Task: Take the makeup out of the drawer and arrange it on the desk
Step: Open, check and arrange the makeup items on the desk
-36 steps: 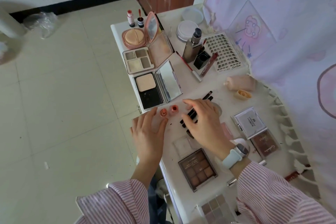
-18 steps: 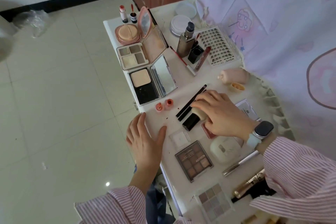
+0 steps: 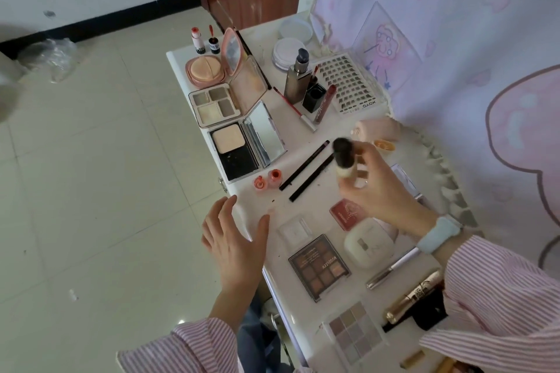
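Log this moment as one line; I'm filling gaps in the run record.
right hand: holds black-capped bottle above desk | left hand: open, at desk edge

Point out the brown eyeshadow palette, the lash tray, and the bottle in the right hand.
Brown eyeshadow palette point(image 3: 319, 267), head view, on the middle pans.
Lash tray point(image 3: 351, 82), head view, on the rows of lashes.
Bottle point(image 3: 344, 157), head view, on its dark cap.
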Available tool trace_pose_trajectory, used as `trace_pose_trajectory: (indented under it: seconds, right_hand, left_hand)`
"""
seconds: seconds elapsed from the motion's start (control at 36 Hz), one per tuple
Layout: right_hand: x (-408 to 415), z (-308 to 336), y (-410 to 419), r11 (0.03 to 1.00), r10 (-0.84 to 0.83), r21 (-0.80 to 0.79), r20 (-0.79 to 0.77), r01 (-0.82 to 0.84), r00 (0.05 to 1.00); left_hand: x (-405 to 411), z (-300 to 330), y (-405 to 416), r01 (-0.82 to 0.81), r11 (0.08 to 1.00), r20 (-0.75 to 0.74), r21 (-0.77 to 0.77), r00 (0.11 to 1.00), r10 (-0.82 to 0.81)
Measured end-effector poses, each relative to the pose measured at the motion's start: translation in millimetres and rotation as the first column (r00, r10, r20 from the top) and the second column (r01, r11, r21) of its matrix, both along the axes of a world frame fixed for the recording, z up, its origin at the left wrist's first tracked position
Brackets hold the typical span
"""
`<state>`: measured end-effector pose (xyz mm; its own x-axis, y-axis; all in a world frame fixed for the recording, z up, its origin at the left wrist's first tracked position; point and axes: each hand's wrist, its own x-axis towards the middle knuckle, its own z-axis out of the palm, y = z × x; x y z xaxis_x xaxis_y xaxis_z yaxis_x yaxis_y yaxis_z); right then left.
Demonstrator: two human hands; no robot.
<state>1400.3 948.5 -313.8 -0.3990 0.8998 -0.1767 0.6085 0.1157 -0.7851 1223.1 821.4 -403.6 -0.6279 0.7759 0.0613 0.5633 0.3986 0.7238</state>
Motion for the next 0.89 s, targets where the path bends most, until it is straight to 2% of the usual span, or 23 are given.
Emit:
trace_pose_trajectory:
  seconds: [0.08, 0.19, 0.28, 0.36, 0.44, 0.53, 0.58, 0.69, 0.81, 0.89]
  right_hand:
    - [4.5, 8.5, -7.8, 0.949, -0.23, -0.263, -0.201, 0.174, 0.952]
    - [8.0, 9.4, -22.5, 0.893, -0.285, -0.423, -0.262, 0.155, 0.922]
    - [4.2, 7.6, -35.1, 0.862, -0.317, -0.487, -0.292, 0.145, 0.902]
    - [-3.0, 7.3, -46.8, 0.872, -0.281, -0.48, -0.329, 0.097, 0.902]
    - [-6.7, 13.7, -52.4, 0.873, -0.246, -0.487, -0.371, 0.038, 0.895]
    - [-0.2, 19.0, -47.5, 0.9, -0.186, -0.434, -0.291, 0.045, 0.939]
    - [2.4, 28.4, -40.0, 0.92, -0.207, -0.38, -0.259, 0.097, 0.943]
    - [0.2, 39.6, -27.4, 0.962, -0.249, -0.156, -0.149, 0.226, 0.957]
    - [-1.3, 41.4, -26.2, 0.984, -0.171, -0.051, -0.042, 0.169, 0.984]
    - [3.2, 44.1, -26.2, 0.995, -0.096, -0.034, -0.01, 0.096, 0.995]
  left_hand:
    - [4.5, 7.5, -2.2, 0.027, 0.998, -0.018, 0.054, 1.0, -0.026]
    - [15.6, 23.9, 0.2, 0.206, 0.947, -0.021, 0.245, 0.978, -0.208]
    - [27.0, 39.4, 8.1, 0.415, 0.876, 0.023, 0.244, 0.901, -0.433]
    - [40.1, 49.4, 13.9, 0.547, 0.818, 0.061, 0.175, 0.823, -0.564]
    - [44.7, 55.4, 16.5, 0.488, 0.854, 0.159, 0.178, 0.842, -0.515]
    - [42.3, 54.8, 17.2, 0.466, 0.86, 0.146, 0.207, 0.855, -0.498]
    - [41.2, 53.6, 16.8, 0.474, 0.859, 0.12, 0.195, 0.857, -0.5]
    - [46.0, 56.7, 16.0, 0.508, 0.842, 0.12, 0.183, 0.838, -0.532]
    - [55.1, 63.3, 22.7, 0.511, 0.846, 0.078, 0.151, 0.847, -0.526]
    - [58.3, 67.3, 27.7, 0.508, 0.848, 0.095, 0.15, 0.846, -0.524]
